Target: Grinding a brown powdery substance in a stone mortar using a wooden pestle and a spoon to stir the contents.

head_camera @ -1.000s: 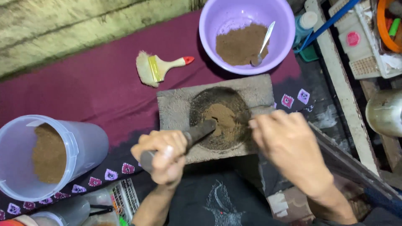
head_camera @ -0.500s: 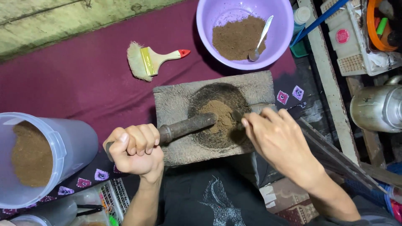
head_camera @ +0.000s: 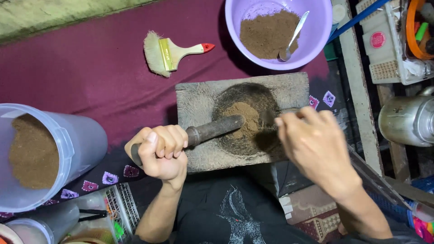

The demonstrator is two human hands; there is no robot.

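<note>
Head view: left hand [head_camera: 159, 151] grips the pestle [head_camera: 212, 130], its tip in the mortar's [head_camera: 199, 97] brown powder [head_camera: 244, 118]. Right hand [head_camera: 316, 144] rests loosely curled on the mortar's right edge, holding nothing visible.

Maroon cloth [head_camera: 81, 68] covers the floor, patterned border [head_camera: 108, 177] at its near edge, rough greenish concrete wall [head_camera: 54, 18] along the top, wooden plank [head_camera: 357, 90] and metal kettle [head_camera: 407, 119] on the right, dim light.

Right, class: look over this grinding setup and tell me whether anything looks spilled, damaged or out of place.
Nothing stands out. The brown powder sits inside the hollow of the stone slab, with none visibly spilled on the maroon cloth. The left hand grips the pestle; the right hand rests at the hollow's edge.
</note>
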